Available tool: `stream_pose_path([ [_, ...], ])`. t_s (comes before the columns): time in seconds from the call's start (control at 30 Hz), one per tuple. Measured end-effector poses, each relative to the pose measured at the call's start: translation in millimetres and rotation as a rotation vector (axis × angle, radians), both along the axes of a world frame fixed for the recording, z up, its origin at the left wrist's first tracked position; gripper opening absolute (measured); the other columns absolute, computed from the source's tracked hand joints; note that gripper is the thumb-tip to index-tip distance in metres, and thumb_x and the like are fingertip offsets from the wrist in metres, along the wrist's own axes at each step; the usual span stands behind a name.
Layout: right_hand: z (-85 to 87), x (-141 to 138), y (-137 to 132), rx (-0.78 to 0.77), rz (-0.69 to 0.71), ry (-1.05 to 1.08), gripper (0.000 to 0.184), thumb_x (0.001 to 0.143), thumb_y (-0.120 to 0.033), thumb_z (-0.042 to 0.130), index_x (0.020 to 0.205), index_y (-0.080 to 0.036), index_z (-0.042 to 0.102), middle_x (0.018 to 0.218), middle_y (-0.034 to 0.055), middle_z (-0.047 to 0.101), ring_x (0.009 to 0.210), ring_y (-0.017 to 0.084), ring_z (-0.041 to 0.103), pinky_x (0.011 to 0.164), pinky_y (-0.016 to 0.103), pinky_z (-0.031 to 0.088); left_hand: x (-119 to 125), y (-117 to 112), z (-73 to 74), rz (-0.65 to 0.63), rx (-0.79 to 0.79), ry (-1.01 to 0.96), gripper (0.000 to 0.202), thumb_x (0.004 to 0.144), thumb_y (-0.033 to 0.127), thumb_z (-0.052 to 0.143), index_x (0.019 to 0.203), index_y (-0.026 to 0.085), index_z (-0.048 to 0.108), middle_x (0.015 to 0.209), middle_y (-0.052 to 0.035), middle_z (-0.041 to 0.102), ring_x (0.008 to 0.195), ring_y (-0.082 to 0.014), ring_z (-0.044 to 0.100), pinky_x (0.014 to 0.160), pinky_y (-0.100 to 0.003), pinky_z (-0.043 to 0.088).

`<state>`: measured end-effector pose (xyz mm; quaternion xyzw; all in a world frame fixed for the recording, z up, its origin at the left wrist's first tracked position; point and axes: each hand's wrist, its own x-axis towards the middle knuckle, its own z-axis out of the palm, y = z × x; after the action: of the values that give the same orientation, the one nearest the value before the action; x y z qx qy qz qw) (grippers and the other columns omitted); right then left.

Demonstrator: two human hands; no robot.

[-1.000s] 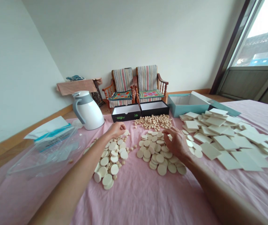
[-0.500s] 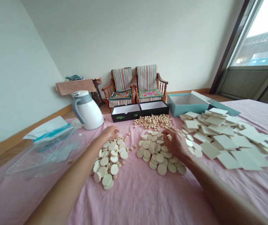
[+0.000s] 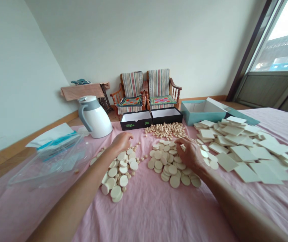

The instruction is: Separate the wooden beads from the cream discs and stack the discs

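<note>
My left hand (image 3: pixel 122 142) hovers over the far end of the left pile, where round wooden discs (image 3: pixel 115 192) and small wooden beads (image 3: pixel 133 173) are mixed. Its fingers are curled together, and whatever they hold is hidden. On the right side of a second heap of wooden discs (image 3: pixel 174 182) rests my right hand (image 3: pixel 189 152). Thumb and fingers are bent towards each other there, with something pale showing between them that I cannot identify. Just beyond both hands lies a heap of wooden beads (image 3: pixel 165 130).
Square wooden tiles (image 3: pixel 244 153) are heaped at the right. Behind stand two black boxes (image 3: pixel 136 125) and a light-blue box (image 3: pixel 201 117). A white jug (image 3: pixel 98 121) and a clear plastic bag (image 3: pixel 45 168) are at the left, on the pink cloth (image 3: pixel 154 215).
My left hand has shifted slightly right and up from the left pile, uncovering discs to the left of my forearm. My right hand stays almost where it was.
</note>
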<state>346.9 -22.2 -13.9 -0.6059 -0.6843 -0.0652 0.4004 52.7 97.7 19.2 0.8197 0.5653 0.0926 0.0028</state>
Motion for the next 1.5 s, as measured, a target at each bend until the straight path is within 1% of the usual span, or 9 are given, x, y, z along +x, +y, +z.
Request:
stream_pose_path([
  [0.4, -4.9, 1.3, 2.5, -0.010, 0.003, -0.004, 0.016, 0.078, -0.017, 0.048, 0.080, -0.019, 0.063, 0.084, 0.0037, 0.065, 0.082, 0.018, 0.057, 0.077, 0.029, 0.037, -25.0, 19.3, -14.8, 0.030, -0.156, 0.062, 0.017, 0.061, 0.021, 0.067, 0.077, 0.020, 0.072, 0.080, -0.0016, 0.072, 0.076, -0.0145, 0.064, 0.063, -0.017, 0.042],
  [0.67, -10.3, 6.7, 7.6, -0.074, -0.096, -0.048, 0.019, 0.078, -0.019, 0.046, 0.083, -0.020, 0.064, 0.086, 0.0053, 0.065, 0.080, 0.019, 0.055, 0.075, 0.030, 0.036, -18.1, 10.2, -6.5, 0.045, -0.043, -0.044, 0.021, 0.065, 0.023, 0.062, 0.084, 0.019, 0.069, 0.090, -0.0042, 0.071, 0.084, -0.0181, 0.064, 0.069, -0.021, 0.045],
  [0.77, -10.6, 7.0, 7.9, -0.091, -0.104, -0.057, 0.018, 0.078, -0.020, 0.046, 0.082, -0.019, 0.064, 0.087, 0.0055, 0.064, 0.080, 0.019, 0.054, 0.074, 0.030, 0.035, 7.2, -9.9, 4.6, -0.024, -0.004, -0.095, 0.023, 0.067, 0.026, 0.061, 0.087, 0.019, 0.069, 0.090, -0.0030, 0.071, 0.084, -0.0179, 0.063, 0.071, -0.022, 0.045],
  [0.93, -8.5, 5.8, 6.1, -0.107, -0.099, -0.062, 0.017, 0.078, -0.020, 0.046, 0.080, -0.019, 0.064, 0.086, 0.0054, 0.063, 0.080, 0.018, 0.054, 0.073, 0.029, 0.035, 42.2, -27.6, 15.7, -0.343, -0.119, -0.365, 0.031, 0.070, 0.031, 0.062, 0.097, 0.015, 0.068, 0.090, -0.0046, 0.070, 0.077, -0.0159, 0.063, 0.068, -0.022, 0.048],
  [1.0, -7.7, 5.3, 5.5, -0.106, -0.099, -0.063, 0.017, 0.079, -0.020, 0.046, 0.081, -0.019, 0.064, 0.087, 0.0053, 0.063, 0.080, 0.018, 0.054, 0.073, 0.030, 0.035, 40.2, -19.6, 15.6, -0.287, -0.089, -0.346, 0.030, 0.076, 0.031, 0.057, 0.101, 0.016, 0.067, 0.093, -0.0046, 0.070, 0.080, -0.0151, 0.063, 0.071, -0.022, 0.048],
  [1.07, -7.3, 4.8, 5.2, -0.102, -0.103, -0.066, 0.017, 0.079, -0.020, 0.047, 0.080, -0.019, 0.064, 0.087, 0.0051, 0.063, 0.081, 0.019, 0.054, 0.073, 0.030, 0.035, 29.9, -6.3, 13.1, -0.124, -0.019, -0.215, 0.025, 0.078, 0.024, 0.053, 0.097, 0.017, 0.068, 0.094, -0.0044, 0.070, 0.083, -0.0153, 0.063, 0.074, -0.022, 0.048],
  [1.17, -7.1, 4.7, 5.5, -0.104, -0.105, -0.078, 0.017, 0.079, -0.020, 0.047, 0.080, -0.019, 0.064, 0.086, 0.0050, 0.063, 0.080, 0.018, 0.054, 0.073, 0.030, 0.035, 10.3, 11.8, 6.0, 0.001, -0.037, -0.091, 0.021, 0.068, 0.013, 0.058, 0.085, 0.017, 0.070, 0.087, -0.0057, 0.071, 0.082, -0.0182, 0.064, 0.073, -0.024, 0.047],
  [1.3, -7.6, 5.2, 6.2, -0.111, -0.100, -0.087, 0.017, 0.079, -0.020, 0.047, 0.081, -0.020, 0.063, 0.086, 0.0050, 0.063, 0.080, 0.019, 0.054, 0.073, 0.030, 0.035, -2.7, 19.9, -4.4, 0.016, -0.139, -0.007, 0.020, 0.055, 0.011, 0.065, 0.072, 0.020, 0.070, 0.073, -0.0006, 0.070, 0.071, -0.0162, 0.063, 0.064, -0.020, 0.046],
  [1.5, -8.9, 5.3, 6.5, -0.108, -0.098, -0.093, 0.017, 0.079, -0.020, 0.047, 0.080, -0.020, 0.063, 0.086, 0.0050, 0.063, 0.081, 0.019, 0.054, 0.073, 0.030, 0.035, -3.6, 19.6, -6.2, 0.016, -0.167, -0.009, 0.017, 0.052, 0.012, 0.067, 0.067, 0.018, 0.066, 0.074, -0.0009, 0.069, 0.072, -0.0158, 0.061, 0.063, -0.020, 0.044],
])
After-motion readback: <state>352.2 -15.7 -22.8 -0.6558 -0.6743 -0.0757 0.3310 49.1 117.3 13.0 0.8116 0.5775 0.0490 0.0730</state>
